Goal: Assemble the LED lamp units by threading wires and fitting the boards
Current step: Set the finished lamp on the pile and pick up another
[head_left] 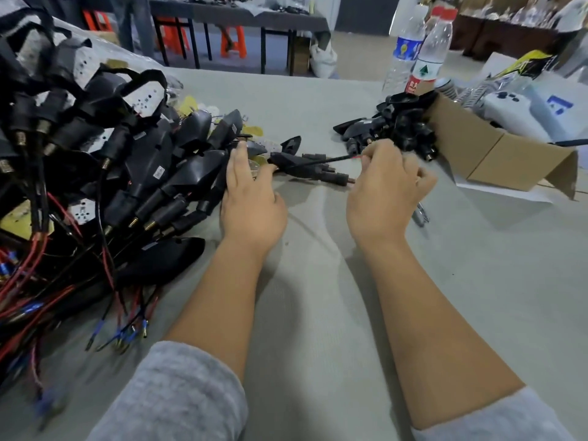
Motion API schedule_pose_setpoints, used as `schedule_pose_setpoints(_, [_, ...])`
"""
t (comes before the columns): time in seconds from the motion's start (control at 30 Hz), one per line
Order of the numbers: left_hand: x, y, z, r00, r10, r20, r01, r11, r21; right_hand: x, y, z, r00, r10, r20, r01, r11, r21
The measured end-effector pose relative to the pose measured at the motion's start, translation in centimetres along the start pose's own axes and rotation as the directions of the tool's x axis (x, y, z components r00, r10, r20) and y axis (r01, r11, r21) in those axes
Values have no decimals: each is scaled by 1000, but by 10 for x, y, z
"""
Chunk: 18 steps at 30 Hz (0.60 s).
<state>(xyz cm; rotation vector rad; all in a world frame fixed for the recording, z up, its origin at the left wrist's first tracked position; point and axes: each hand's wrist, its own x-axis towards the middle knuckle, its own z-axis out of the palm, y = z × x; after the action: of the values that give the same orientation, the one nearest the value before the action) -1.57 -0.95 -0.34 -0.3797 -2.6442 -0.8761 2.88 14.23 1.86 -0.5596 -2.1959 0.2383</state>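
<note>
Surface: grey table (318,100), workshop behind
Done: wired lamp units (127,173) heaped at left edge
Left: bare housings (394,125) near far-right box (496,154)
Left hand (251,198): fingers straight, steadying housing (296,165) mid-table
Right hand (385,189): pinching its wire (337,160)

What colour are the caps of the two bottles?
Red, on both bottles; the head view shows it.

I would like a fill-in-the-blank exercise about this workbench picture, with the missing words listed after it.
1. The right hand pinches a thin black ____.
2. The two water bottles have ____ caps.
3. The cardboard box lies to the person's ____.
4. The big pile of wired lamp units lies on the person's ____ side.

Missing words: wire; red; right; left
</note>
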Motion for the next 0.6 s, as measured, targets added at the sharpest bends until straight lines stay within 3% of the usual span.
schedule_pose_setpoints(0.13, [2,-1,1,1000,18,-21,-17,1000,20,-7,-13,-5,959,-82,-271,129,978,162])
schedule_pose_setpoints(0.23, [5,-2,1,999,16,-42,-16,1000,7,-8,-16,-7,937,-46,-347,150,949,277])
schedule_pose_setpoints(0.43, [3,7,-4,991,121,-57,-116,989,88,-2,-12,-7,922,176,-345,-12,903,429])
schedule_pose_setpoints(0.53, [2,15,-5,964,245,-105,-231,964,134,4,-8,-8,902,351,-250,-208,863,460])
schedule_pose_setpoints(0.6, [-1,23,-6,938,314,-144,-309,949,58,10,0,-9,874,462,-154,-361,827,431])
